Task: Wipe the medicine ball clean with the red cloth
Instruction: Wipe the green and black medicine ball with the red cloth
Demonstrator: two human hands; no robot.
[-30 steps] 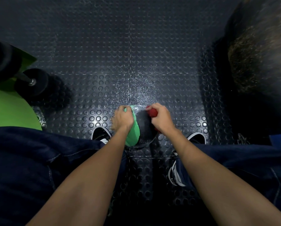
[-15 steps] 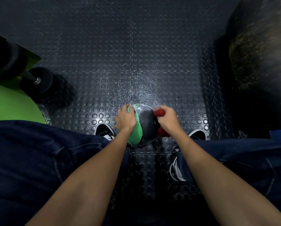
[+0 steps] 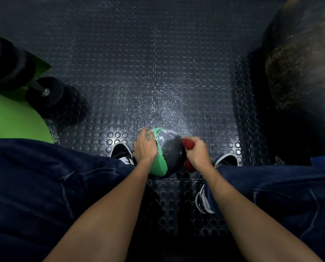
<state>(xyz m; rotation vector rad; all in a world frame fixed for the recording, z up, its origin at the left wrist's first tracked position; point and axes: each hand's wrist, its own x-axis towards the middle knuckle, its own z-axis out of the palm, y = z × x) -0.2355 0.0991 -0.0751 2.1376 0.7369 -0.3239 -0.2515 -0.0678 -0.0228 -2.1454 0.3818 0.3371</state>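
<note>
A black and green medicine ball (image 3: 170, 151) sits on the studded rubber floor between my feet. My left hand (image 3: 145, 146) rests on its green left side, fingers spread over the curve, steadying it. My right hand (image 3: 198, 153) grips a bunched red cloth (image 3: 188, 144) and presses it against the ball's black right side. More of the cloth shows below my wrist. The top of the ball glistens with droplets.
A black dumbbell (image 3: 44, 93) lies at the left beside a bright green surface (image 3: 10, 118). A large dark worn ball (image 3: 305, 59) fills the upper right. My shoes (image 3: 121, 152) flank the medicine ball. Wet speckles mark the floor (image 3: 158, 106) beyond the ball.
My right hand has slid the red cloth from the ball's top down around its right side. My left hand has stayed on the green side.
</note>
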